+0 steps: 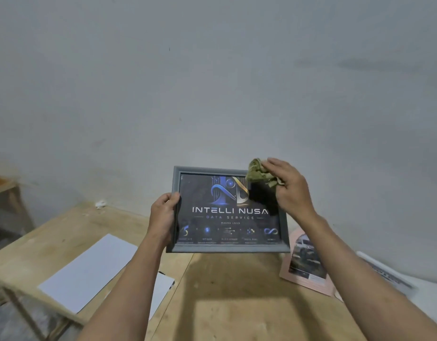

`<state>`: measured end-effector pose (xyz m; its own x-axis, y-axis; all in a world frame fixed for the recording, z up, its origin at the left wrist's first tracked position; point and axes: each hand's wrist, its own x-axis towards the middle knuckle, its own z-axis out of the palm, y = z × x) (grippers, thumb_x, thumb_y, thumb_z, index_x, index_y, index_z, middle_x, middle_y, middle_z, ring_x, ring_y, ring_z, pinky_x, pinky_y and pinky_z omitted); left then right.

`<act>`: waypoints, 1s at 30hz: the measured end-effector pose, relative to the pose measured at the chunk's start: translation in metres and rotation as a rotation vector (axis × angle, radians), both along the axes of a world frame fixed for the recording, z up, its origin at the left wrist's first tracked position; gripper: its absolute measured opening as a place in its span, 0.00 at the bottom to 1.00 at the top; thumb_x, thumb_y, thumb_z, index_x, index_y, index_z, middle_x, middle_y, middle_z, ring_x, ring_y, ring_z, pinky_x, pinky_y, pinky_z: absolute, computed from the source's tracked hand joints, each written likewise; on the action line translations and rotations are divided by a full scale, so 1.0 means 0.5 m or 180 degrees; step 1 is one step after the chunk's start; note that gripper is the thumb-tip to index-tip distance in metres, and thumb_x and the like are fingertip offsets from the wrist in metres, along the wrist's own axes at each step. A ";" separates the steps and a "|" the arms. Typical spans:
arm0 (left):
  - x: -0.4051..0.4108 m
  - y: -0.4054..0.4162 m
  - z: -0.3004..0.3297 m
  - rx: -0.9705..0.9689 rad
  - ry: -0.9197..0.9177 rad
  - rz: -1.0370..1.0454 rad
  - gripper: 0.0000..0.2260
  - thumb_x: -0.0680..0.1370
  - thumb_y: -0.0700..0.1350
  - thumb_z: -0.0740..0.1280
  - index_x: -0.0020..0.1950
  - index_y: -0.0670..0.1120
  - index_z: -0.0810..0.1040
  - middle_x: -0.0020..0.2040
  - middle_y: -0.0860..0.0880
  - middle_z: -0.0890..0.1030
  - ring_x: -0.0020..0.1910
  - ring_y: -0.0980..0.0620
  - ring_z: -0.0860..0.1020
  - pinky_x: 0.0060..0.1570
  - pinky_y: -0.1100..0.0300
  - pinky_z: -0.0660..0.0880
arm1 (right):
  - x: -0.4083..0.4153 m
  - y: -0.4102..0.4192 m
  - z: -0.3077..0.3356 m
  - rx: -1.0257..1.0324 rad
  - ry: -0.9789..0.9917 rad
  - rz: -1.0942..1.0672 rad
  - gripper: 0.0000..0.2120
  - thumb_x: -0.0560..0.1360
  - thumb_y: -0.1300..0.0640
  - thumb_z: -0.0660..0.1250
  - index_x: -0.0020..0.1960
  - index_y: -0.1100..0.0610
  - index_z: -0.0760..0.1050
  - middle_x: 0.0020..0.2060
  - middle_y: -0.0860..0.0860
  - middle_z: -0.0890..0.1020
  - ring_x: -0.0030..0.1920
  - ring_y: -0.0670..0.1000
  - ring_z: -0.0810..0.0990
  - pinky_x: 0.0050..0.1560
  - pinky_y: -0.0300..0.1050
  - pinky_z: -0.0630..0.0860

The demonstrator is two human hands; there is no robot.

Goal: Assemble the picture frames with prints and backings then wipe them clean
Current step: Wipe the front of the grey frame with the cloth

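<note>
A grey picture frame (227,249) is held up off the wooden table (225,291), just below the centre of the picture, in front of a plain pale wall (212,70). Its long axis runs left to right, and its glass front faces the camera, leaning back a little so the top edge sits further away than the bottom edge. The dark print (227,212) inside reads the right way up, with "INTELLI NUSA" across the middle.

The left hand (163,217) grips the frame's left edge, thumb curled over the front rail and fingers hidden behind it. The right hand (290,188) is curled around a crumpled olive-green cloth (258,173), which is pressed against the frame's upper right corner and covers that corner.

The frame's bottom edge hangs above the table with bare wood under and in front of it, in the lower centre of the picture. To the lower left, a white sheet (89,269) lies flat near the table's left edge, with a second white piece (161,291) partly under the left forearm. To the right, just beside the frame's lower right corner, a pink frame (303,281) holding a car photo lies on the table, and beyond it, at the right edge, lies another pale printed piece (387,274), too blurred to make out. At the far left stands part of a second wooden table (6,188).
</note>
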<state>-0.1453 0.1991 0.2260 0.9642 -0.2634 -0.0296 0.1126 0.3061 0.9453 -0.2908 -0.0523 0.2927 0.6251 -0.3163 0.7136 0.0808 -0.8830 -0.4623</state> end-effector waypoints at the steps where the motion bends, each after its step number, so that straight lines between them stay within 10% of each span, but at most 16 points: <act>1: 0.003 -0.004 0.000 -0.0013 -0.0029 -0.0004 0.08 0.81 0.44 0.65 0.44 0.42 0.77 0.38 0.40 0.80 0.36 0.45 0.78 0.35 0.53 0.78 | 0.009 -0.025 0.026 -0.0321 -0.0021 -0.0270 0.34 0.62 0.74 0.57 0.63 0.54 0.79 0.64 0.50 0.77 0.61 0.52 0.74 0.65 0.47 0.70; 9: 0.027 -0.001 0.038 -0.0258 -0.0232 0.0158 0.09 0.80 0.46 0.68 0.40 0.46 0.79 0.38 0.43 0.81 0.36 0.45 0.78 0.43 0.48 0.78 | -0.023 -0.089 -0.075 -0.1709 0.0940 -0.0357 0.28 0.61 0.71 0.69 0.59 0.54 0.81 0.60 0.51 0.81 0.44 0.59 0.76 0.42 0.51 0.77; 14: 0.044 0.001 0.044 -0.0144 -0.0390 0.0364 0.09 0.79 0.47 0.68 0.40 0.46 0.78 0.38 0.44 0.79 0.37 0.45 0.77 0.42 0.48 0.77 | -0.048 -0.066 -0.167 -0.0986 0.2036 0.0160 0.33 0.65 0.75 0.58 0.62 0.49 0.79 0.63 0.45 0.79 0.55 0.54 0.76 0.53 0.43 0.72; 19: 0.047 -0.004 0.028 0.0162 -0.0508 0.0164 0.09 0.81 0.46 0.66 0.42 0.45 0.79 0.37 0.44 0.80 0.35 0.45 0.78 0.37 0.54 0.76 | -0.052 -0.046 -0.069 0.1271 0.1522 0.0438 0.32 0.67 0.79 0.52 0.53 0.51 0.83 0.49 0.53 0.83 0.35 0.52 0.78 0.30 0.40 0.71; 24: 0.026 -0.025 0.028 0.0081 -0.0424 -0.0001 0.09 0.81 0.46 0.66 0.43 0.44 0.78 0.36 0.44 0.81 0.33 0.46 0.78 0.36 0.54 0.77 | 0.016 -0.072 0.062 -0.0443 0.0586 -0.0461 0.33 0.63 0.76 0.58 0.62 0.53 0.80 0.61 0.50 0.80 0.55 0.54 0.74 0.56 0.40 0.70; 30: 0.033 -0.016 0.036 -0.0204 -0.0125 0.0212 0.09 0.80 0.46 0.67 0.41 0.44 0.78 0.38 0.43 0.80 0.36 0.45 0.77 0.43 0.48 0.77 | -0.014 -0.038 -0.082 -0.1246 0.1341 -0.0273 0.31 0.64 0.72 0.64 0.62 0.51 0.79 0.65 0.50 0.78 0.51 0.60 0.76 0.47 0.49 0.76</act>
